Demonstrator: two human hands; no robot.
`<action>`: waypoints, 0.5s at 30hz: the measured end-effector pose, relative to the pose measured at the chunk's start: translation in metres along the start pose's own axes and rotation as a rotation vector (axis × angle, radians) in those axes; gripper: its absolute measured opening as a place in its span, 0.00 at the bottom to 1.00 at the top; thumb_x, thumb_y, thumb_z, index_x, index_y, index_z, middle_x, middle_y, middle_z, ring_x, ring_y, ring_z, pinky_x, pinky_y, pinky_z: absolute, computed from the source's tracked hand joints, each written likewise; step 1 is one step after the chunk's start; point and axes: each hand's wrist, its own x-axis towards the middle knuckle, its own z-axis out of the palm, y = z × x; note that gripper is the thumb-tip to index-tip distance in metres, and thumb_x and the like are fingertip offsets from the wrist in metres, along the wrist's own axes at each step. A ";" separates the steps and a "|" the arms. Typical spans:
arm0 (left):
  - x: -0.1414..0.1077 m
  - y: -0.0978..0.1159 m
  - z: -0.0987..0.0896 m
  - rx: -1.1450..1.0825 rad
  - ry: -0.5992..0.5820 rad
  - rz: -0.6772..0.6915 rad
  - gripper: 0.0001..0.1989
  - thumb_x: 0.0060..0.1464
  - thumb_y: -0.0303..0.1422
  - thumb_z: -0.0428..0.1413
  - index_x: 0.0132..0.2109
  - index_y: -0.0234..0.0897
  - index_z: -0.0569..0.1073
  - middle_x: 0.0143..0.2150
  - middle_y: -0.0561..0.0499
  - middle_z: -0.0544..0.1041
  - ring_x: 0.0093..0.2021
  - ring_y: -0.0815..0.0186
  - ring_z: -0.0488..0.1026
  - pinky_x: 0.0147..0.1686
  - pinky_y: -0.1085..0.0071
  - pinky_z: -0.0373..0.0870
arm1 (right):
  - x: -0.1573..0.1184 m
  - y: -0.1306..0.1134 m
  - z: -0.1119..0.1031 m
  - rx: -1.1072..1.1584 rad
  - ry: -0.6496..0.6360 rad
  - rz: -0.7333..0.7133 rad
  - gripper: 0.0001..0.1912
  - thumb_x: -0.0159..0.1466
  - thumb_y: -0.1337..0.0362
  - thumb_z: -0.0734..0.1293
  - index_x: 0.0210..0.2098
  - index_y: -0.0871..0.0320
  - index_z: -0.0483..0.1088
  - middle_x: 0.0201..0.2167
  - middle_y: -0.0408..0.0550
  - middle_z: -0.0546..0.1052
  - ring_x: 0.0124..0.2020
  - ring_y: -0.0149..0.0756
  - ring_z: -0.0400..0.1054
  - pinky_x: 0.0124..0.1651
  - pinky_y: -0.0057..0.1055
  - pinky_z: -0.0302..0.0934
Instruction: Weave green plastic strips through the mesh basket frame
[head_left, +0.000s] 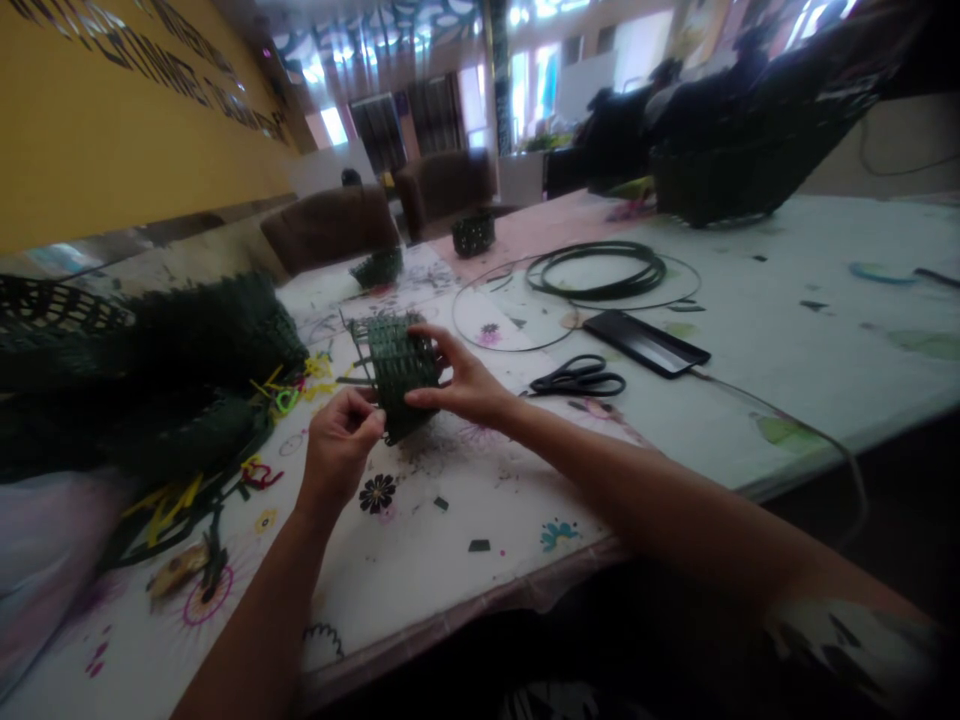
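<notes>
Head view: small woven green basket piece (394, 375) sits between both hands.
Right hand (465, 385) spreads and grips its side with thumb and fingers; left hand (341, 445) pinches at its lower edge, cannot tell what. Black scissors (577, 378) lie beyond right hand.
</notes>
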 end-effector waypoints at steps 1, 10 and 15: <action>0.000 0.001 0.000 0.011 0.003 0.005 0.09 0.48 0.33 0.60 0.27 0.38 0.67 0.39 0.51 0.76 0.34 0.67 0.70 0.34 0.72 0.65 | 0.000 0.000 0.000 0.000 0.001 -0.004 0.43 0.52 0.57 0.78 0.63 0.50 0.59 0.57 0.53 0.66 0.53 0.46 0.64 0.49 0.44 0.70; -0.003 0.011 0.005 0.201 0.068 0.011 0.09 0.48 0.32 0.60 0.26 0.38 0.67 0.37 0.51 0.76 0.34 0.66 0.70 0.33 0.71 0.63 | 0.000 0.002 0.002 -0.011 0.032 -0.004 0.43 0.51 0.57 0.78 0.62 0.51 0.60 0.55 0.53 0.67 0.51 0.45 0.65 0.48 0.43 0.70; -0.003 0.005 0.007 0.140 0.102 0.001 0.09 0.48 0.33 0.59 0.26 0.37 0.66 0.38 0.50 0.77 0.36 0.66 0.71 0.36 0.71 0.65 | 0.000 0.003 0.004 -0.013 0.034 -0.005 0.43 0.51 0.59 0.78 0.62 0.51 0.60 0.55 0.53 0.67 0.51 0.45 0.64 0.48 0.42 0.70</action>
